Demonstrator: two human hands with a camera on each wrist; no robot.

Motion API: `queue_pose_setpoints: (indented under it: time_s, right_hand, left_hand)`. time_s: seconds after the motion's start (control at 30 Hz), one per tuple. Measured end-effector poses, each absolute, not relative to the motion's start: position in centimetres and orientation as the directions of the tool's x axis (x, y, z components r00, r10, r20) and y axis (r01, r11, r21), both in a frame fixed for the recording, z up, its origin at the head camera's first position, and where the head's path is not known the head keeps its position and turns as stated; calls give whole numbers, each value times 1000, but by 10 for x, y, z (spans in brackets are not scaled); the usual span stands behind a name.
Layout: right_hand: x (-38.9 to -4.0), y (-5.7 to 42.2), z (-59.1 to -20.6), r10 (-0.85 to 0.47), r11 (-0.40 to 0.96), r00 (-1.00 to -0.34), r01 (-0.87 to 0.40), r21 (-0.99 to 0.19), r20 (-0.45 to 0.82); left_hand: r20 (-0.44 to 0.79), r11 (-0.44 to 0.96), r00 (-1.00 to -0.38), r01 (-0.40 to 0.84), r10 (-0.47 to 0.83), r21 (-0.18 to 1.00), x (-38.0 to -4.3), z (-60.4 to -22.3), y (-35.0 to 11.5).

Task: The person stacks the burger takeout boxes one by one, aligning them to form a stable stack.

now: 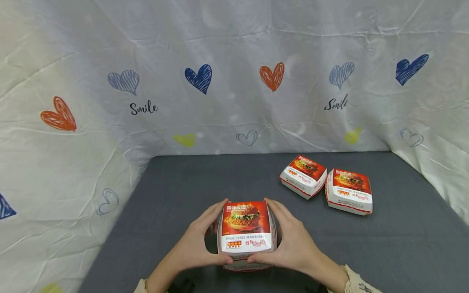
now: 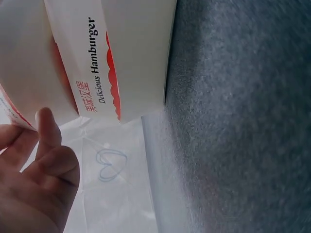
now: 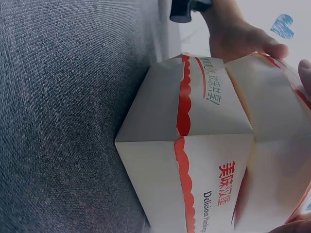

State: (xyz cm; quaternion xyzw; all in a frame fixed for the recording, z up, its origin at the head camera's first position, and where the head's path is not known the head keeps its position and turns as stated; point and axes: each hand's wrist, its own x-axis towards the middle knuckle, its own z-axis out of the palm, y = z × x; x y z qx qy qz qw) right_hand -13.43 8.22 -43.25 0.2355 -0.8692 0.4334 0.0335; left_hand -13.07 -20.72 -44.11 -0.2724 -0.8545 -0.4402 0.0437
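Both hands hold a hamburger box, red and white with a burger picture on top. The left hand grips its left side and the right hand its right side, thumbs at the front and fingers toward the back. Beneath it is a second hamburger box, standing on the grey surface, with a scalloped red band and printed lettering. In the left wrist view, a sliver of red shows between the upper box and the lower box. Whether they fully touch I cannot tell.
Two more hamburger boxes stand at the back right: one turned at an angle, another beside it. A white cloth printed with hearts hangs behind the dark grey table and along its sides.
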Motion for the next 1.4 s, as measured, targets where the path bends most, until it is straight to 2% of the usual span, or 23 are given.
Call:
queue_pose_setpoints:
  time_s: [0.2, 0.53, 0.7, 0.87, 1.07, 1.4]
  right_hand:
    - [-134, 82, -432, -390, 520, -875, -467, -715, 288]
    - [-135, 86, -427, -429, 519, -845, -520, -679, 319]
    - [-141, 96, -426, -437, 423, -782, -614, -667, 443]
    - [-153, 107, -424, -385, 339, -727, -684, -646, 568]
    - [-170, 124, -420, -298, 393, -757, -652, -648, 581]
    - [-195, 146, -419, -172, 515, -827, -538, -667, 535]
  left_hand:
    - [303, 474, -871, 470, 388, 744, -128, -439, -204]
    - [296, 499, -873, 469, 388, 729, -129, -432, -207]
    - [288, 502, -874, 465, 391, 730, -129, -432, -207]
    - [282, 500, -878, 456, 386, 736, -128, -433, -206]
    - [278, 499, -879, 453, 387, 739, -128, -432, -206]
    - [276, 498, -880, 451, 387, 740, -128, -432, -206]
